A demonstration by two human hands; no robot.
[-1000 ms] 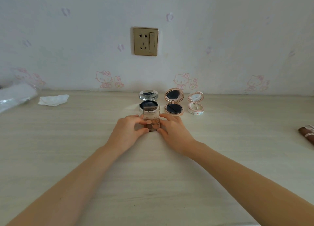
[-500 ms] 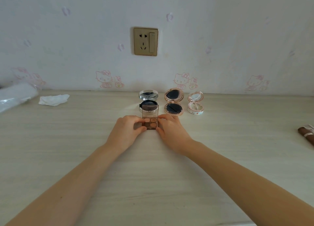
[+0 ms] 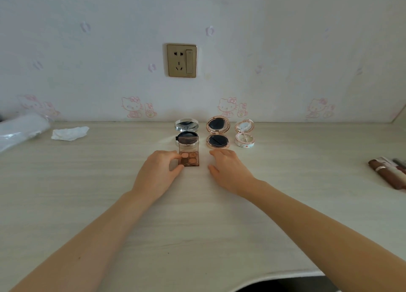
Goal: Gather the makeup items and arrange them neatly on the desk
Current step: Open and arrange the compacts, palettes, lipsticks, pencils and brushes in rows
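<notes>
A small brown eyeshadow palette (image 3: 189,158) stands open on the pale wooden desk (image 3: 197,225), its clear lid upright. My left hand (image 3: 159,173) holds its left edge between thumb and fingers. My right hand (image 3: 228,170) lies loose on the desk just right of the palette, apart from it and holding nothing. Behind the palette stands an open silver compact (image 3: 186,130). To the right of that are an open rose-gold compact (image 3: 218,135) and a small open white floral compact (image 3: 244,133), all in a row near the wall.
A crumpled white tissue (image 3: 69,133) and a clear plastic wrap (image 3: 19,130) lie at the far left. Brown makeup tubes (image 3: 390,173) lie at the right edge. A gold wall socket (image 3: 181,60) sits above the compacts. The desk's front edge curves at the bottom right.
The palette slid slightly away from me toward the silver compact. My right hand let go of it and moved off to the right; my left hand stays on it.
</notes>
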